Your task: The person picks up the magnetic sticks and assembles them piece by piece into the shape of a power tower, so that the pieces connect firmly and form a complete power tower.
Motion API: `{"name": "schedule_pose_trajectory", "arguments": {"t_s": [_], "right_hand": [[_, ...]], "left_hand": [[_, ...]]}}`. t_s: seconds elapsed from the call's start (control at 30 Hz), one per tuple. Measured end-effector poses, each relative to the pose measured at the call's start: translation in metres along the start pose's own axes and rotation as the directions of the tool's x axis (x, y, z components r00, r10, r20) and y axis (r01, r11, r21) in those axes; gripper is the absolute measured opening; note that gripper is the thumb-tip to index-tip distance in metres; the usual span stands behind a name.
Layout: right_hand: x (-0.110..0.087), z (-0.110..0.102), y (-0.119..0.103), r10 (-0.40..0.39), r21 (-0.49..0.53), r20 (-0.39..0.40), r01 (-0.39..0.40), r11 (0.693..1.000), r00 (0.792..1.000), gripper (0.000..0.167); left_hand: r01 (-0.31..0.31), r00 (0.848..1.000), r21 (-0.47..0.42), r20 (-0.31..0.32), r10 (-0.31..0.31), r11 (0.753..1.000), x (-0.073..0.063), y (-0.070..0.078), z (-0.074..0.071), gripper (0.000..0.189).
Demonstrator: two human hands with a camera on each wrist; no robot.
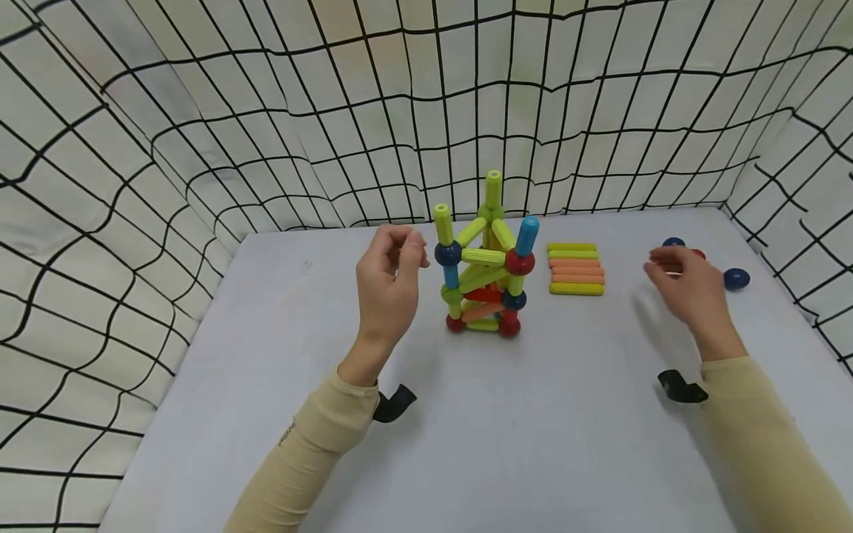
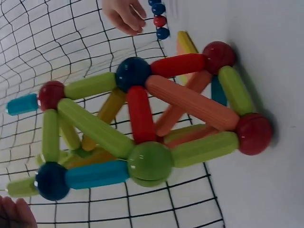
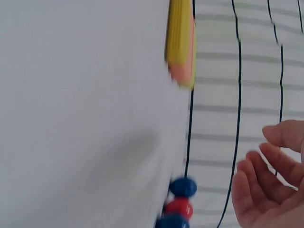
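Observation:
A tower of coloured rods and balls (image 1: pixel 484 257) stands on the white table. Three upright rods top it: two green, and one blue rod (image 1: pixel 527 235) on a red ball (image 1: pixel 520 261). My left hand (image 1: pixel 389 289) hovers just left of the tower's upper part, fingers loosely bent and nothing seen in them. Off to the right, my right hand (image 1: pixel 689 285) is raised near several loose balls, among them a blue ball (image 1: pixel 736 279) and a red ball (image 3: pixel 179 207). Its fingers are relaxed and hold nothing in the right wrist view; it partly hides the balls in the head view.
Right of the tower lies a row of loose rods (image 1: pixel 576 271), yellow, green and orange, side by side. A black grid net (image 1: pixel 426 96) over white cloth borders the table at the back and sides. Dark wrist-camera pieces (image 1: pixel 395 404) stick out from both sleeves.

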State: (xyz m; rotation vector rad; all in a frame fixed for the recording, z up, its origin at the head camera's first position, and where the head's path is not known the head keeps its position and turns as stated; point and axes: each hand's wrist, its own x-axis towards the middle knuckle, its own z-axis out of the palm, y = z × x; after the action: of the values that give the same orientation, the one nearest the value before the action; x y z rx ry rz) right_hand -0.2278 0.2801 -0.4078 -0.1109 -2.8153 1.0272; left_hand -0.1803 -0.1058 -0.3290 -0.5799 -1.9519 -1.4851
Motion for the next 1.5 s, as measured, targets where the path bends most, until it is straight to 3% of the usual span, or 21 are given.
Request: {"name": "schedule_pose_trajectory", "arguments": {"t_s": [0.07,0.17,0.27,0.4,0.63,1.0,1.27,1.37,1.5], "right_hand": [[0.004,-0.011,0.015,0.057,-0.043,-0.07,-0.06,0.997,0.996,0.047],[0.007,-0.024,0.034,0.134,-0.134,-0.101,-0.147,0.98,0.986,0.051],[0.01,-0.033,0.048,0.192,-0.27,-0.043,-0.197,0.943,0.98,0.054],[0.012,-0.034,0.059,0.225,-0.381,0.047,-0.19,0.905,0.973,0.053],[0.012,-0.028,0.063,0.236,-0.351,0.063,-0.2,0.915,0.97,0.05],[0.019,-0.019,0.064,0.149,-0.287,0.065,-0.125,0.95,0.987,0.049],[0.019,-0.021,0.038,0.014,-0.318,0.128,0.028,0.948,0.992,0.045],[0.015,-0.022,0.011,-0.038,-0.226,0.151,0.072,0.971,0.988,0.049],[0.005,-0.026,-0.037,-0.096,-0.029,0.193,0.103,0.994,0.977,0.058]], "left_hand": [[0.07,0.998,-0.01,0.005,-0.07,0.997,-0.002,-0.011,-0.001,0.016],[0.153,0.985,-0.031,0.087,-0.149,0.988,-0.004,-0.025,-0.001,0.027],[0.211,0.963,-0.044,0.178,-0.201,0.976,-0.003,-0.033,-0.001,0.036],[0.268,0.94,-0.054,0.234,-0.248,0.962,0.0,-0.034,0.0,0.036],[0.36,0.908,-0.056,0.25,-0.337,0.931,0.003,-0.032,0.003,0.034],[0.405,0.891,-0.048,0.248,-0.382,0.913,0.004,-0.031,0.002,0.033],[0.418,0.884,-0.04,0.25,-0.396,0.908,0.005,-0.029,0.002,0.033],[0.421,0.882,-0.041,0.252,-0.398,0.906,0.005,-0.029,0.002,0.033],[0.422,0.881,-0.036,0.254,-0.4,0.906,0.004,-0.031,0.001,0.033]]}}
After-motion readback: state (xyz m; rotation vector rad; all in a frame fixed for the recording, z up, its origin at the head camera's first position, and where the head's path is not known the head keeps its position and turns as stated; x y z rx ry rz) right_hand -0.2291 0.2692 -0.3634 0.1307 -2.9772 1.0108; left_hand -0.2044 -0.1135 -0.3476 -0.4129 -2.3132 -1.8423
